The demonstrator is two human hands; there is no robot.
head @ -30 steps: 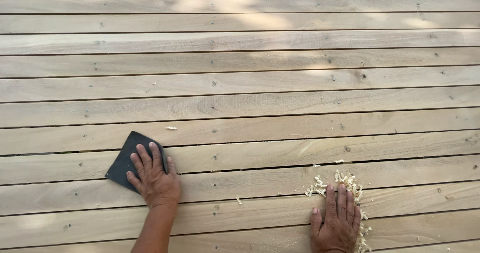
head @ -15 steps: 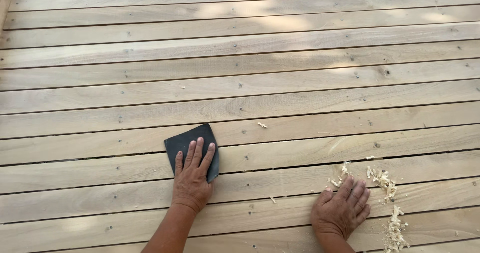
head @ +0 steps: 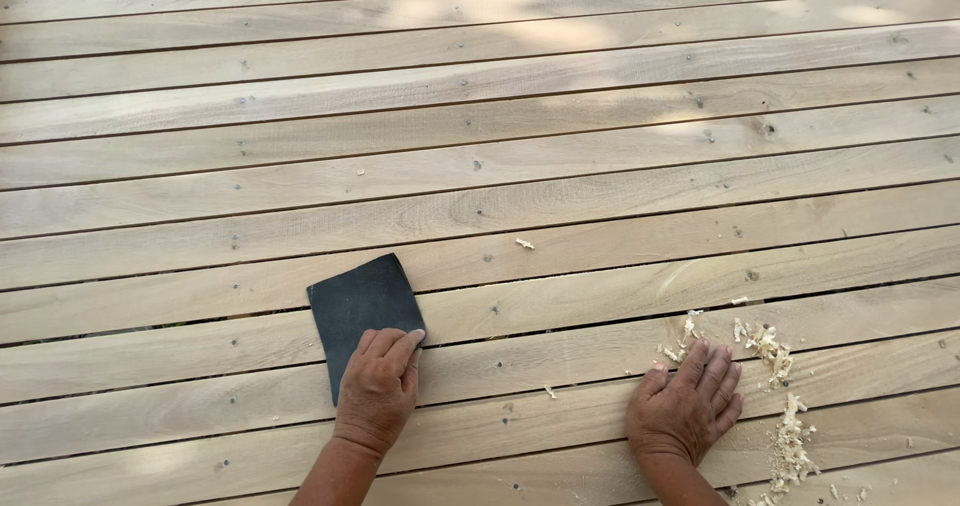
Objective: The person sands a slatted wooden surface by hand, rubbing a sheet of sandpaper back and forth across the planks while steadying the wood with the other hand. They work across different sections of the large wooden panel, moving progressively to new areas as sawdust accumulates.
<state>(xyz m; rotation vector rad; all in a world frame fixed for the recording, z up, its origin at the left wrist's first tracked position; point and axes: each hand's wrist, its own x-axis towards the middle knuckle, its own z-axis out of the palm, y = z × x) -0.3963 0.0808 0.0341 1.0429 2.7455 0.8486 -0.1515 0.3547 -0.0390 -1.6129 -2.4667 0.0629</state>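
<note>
While the right hand (head: 688,411) lies flat, open, the left hand (head: 378,388) presses dark sandpaper (head: 360,306), fingers loosely curled.

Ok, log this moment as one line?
left hand: flat on dark sanding sheet | right hand: palm down on deck boards | wood shavings: beside right hand
</note>
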